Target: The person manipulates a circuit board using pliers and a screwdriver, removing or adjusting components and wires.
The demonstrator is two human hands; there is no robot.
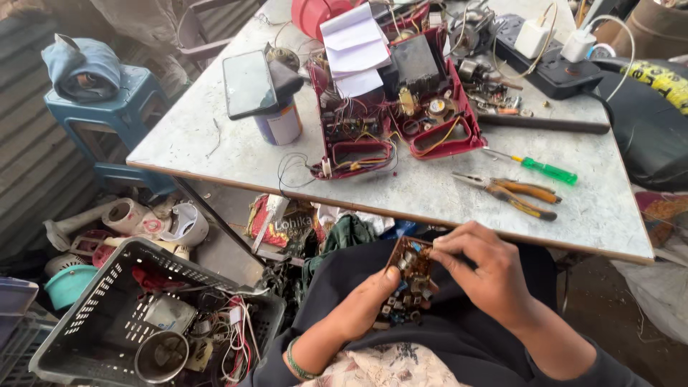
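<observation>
A small brown circuit board [410, 278] crowded with components rests over my lap, below the table's front edge. My left hand [364, 304] grips its lower left side from beneath; a green bracelet circles that wrist. My right hand [484, 274] is closed over the board's upper right edge, fingertips pinched on it. On the table above lies an opened red device [401, 107], its two halves showing wires, a speaker and a dark block, with white paper slips [355, 46] on top.
Orange-handled pliers [514, 193] and a green-handled screwdriver [539, 168] lie on the grey table [215, 150]. A phone [248, 84] leans on a can [280, 125]. A black power strip [552, 68] holds chargers. A grey basket [93, 315] of scrap stands at left, near a blue stool [107, 107].
</observation>
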